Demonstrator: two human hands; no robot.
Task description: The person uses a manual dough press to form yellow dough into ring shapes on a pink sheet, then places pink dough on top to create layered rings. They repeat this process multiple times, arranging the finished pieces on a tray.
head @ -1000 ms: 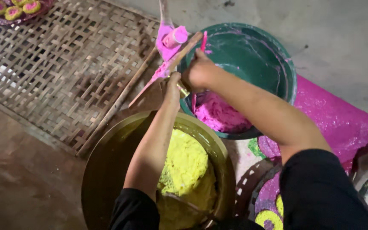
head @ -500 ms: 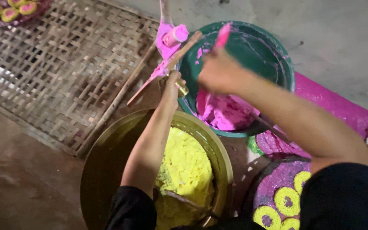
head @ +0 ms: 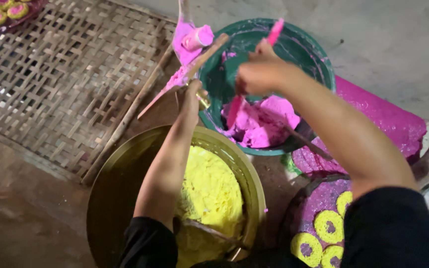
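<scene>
Woven bamboo mat (head: pixel 70 84) beside round green basin (head: pixel 319 64), glossy pink dough (head: pixel 264 121)

woven mat (head: pixel 65 84) open at left, green bowl (head: pixel 294 49) and brass basin (head: pixel 120 188) crowd centre

Right hand (head: pixel 259 74) over green bowl (head: pixel 319 64), holds pink-coated stick (head: pixel 274 33). Pink dough (head: pixel 264 121) below it. Left hand (head: pixel 193 94) at bowl rim. Yellow dough (head: pixel 209 193) in brass bowl (head: pixel 120 188) under left arm.
</scene>
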